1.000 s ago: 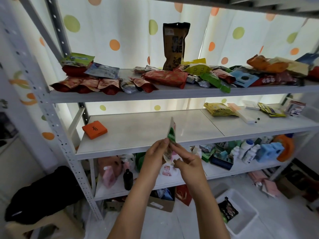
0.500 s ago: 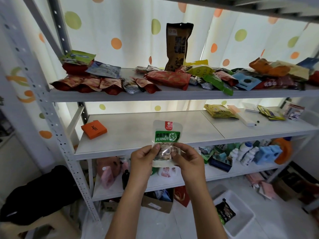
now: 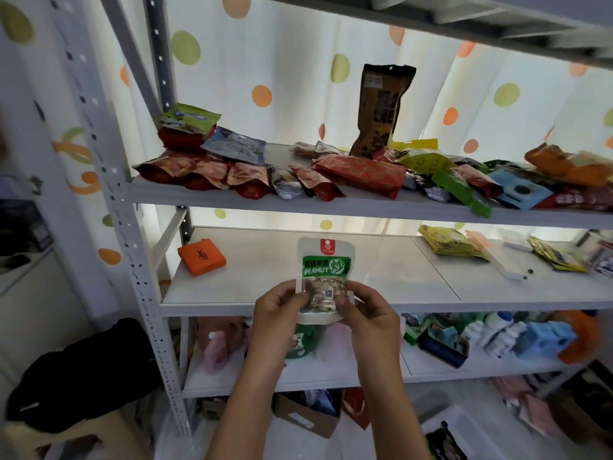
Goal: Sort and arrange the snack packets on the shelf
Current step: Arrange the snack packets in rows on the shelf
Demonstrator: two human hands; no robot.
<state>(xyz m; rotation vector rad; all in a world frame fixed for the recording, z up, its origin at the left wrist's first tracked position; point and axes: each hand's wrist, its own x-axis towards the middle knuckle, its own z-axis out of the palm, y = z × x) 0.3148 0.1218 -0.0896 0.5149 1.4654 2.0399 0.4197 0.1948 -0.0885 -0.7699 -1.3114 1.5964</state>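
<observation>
A second ago the peanut packet [image 3: 325, 277] stood edge-on between the fingers; now it has been turned flat, its green label facing out, in front of the middle shelf [image 3: 331, 270]. Going from the left: an orange box [image 3: 201, 257] lies alone on that shelf; then the left hand [image 3: 278, 310] pinches the packet's lower left edge, thumb over the clear window, and the right hand [image 3: 368, 313] clamps the lower right edge likewise. Yellow packets [image 3: 447, 241] lie further right. It looks like the label is being read to sort it. Next, I'd guess, it needs a place among the heaped packets on the upper shelf [image 3: 331, 207].
</observation>
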